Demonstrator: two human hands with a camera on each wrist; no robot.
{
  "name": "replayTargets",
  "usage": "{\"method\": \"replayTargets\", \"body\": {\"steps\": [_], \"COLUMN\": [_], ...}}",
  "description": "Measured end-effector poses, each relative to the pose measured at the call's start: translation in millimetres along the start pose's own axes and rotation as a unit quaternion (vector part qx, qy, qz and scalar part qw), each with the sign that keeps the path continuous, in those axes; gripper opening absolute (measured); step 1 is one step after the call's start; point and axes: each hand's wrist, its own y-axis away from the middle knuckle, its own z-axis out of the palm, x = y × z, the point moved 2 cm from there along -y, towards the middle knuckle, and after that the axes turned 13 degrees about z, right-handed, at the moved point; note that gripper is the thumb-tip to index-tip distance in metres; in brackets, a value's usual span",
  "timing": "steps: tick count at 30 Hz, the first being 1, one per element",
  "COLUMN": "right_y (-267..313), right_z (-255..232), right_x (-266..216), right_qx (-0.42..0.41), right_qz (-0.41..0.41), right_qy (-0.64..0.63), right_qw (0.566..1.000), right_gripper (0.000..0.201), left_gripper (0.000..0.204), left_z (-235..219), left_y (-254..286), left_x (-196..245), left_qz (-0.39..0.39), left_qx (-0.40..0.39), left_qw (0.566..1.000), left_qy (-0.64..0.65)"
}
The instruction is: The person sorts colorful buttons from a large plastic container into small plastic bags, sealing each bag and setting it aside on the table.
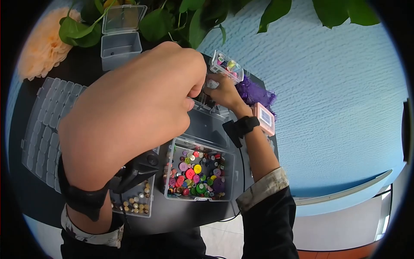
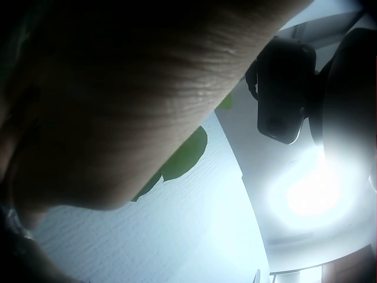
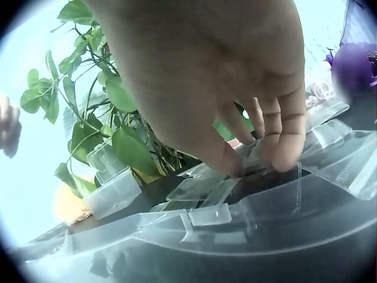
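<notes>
My right hand reaches in among small clear plastic boxes at the back of the table. Its thumb and fingertips pinch a small clear plastic box; the right wrist view shows the fingers bent down around clear plastic. My left hand is raised close to the head camera, with its fingers bent down and its fingertips mostly hidden; I cannot tell what it holds. Below the hands stands an open clear box of mixed colourful buttons, its lid tipped back.
A clear compartment organizer lies at the left, partly behind the left arm. A case of beige buttons is nearer me. An open clear box stands by leafy plants. Thread spools, purple mesh and a pink box line the right.
</notes>
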Motion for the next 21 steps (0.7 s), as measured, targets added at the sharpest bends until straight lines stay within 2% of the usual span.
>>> {"method": "replayTargets", "body": {"steps": [3,5,6,9,10,11,13,14,17,21], "right_y": [8.5,13.4,22.8,23.2,21.6,20.6,26.6,27.4,19.9,5.5], "right_z": [-3.7,-9.6,-14.5,-15.0,-14.5,-17.1,-21.6,-25.5,-35.4,-31.7], "right_x": [2.5,-3.2,-13.4,-12.6,-10.9,-5.7,-10.6,-14.7,-12.4,10.5], "right_qx": [0.034,0.040,0.053,0.068,0.089,0.092,0.174,0.221,0.286,0.299], "right_qz": [0.023,0.003,0.028,0.014,-0.035,-0.035,-0.029,-0.053,-0.037,0.003], "right_qy": [-0.040,-0.007,-0.033,-0.007,0.004,0.008,0.027,-0.002,-0.016,-0.001], "right_qw": [0.998,0.999,0.998,0.998,0.995,0.995,0.984,0.974,0.957,0.954], "right_gripper": [0.046,0.031,0.022,0.023,0.026,0.026,0.030,0.032,0.041,0.045], "left_gripper": [0.008,0.010,0.010,0.011,0.012,0.013,0.013,0.014,0.014,0.013], "left_z": [1.3,0.3,-0.9,-3.3,-4.0,-3.6,-1.5,-1.6,-0.9,-3.1], "left_y": [2.7,4.4,4.8,3.9,3.4,2.9,4.3,5.7,4.9,1.3], "left_x": [-1.4,-2.3,-2.5,-1.2,-0.5,-0.3,-2.2,-3.7,-5.0,-5.7], "left_qz": [0.013,0.049,0.047,0.042,0.039,0.036,0.041,0.043,0.048,0.042], "left_qx": [0.026,0.064,0.063,0.035,0.025,0.014,0.038,0.059,0.060,0.035], "left_qw": [0.999,0.996,0.996,0.998,0.999,0.999,0.998,0.997,0.997,0.998], "left_qy": [0.020,0.034,0.031,0.008,-0.004,-0.015,0.004,0.019,0.000,-0.008]}}
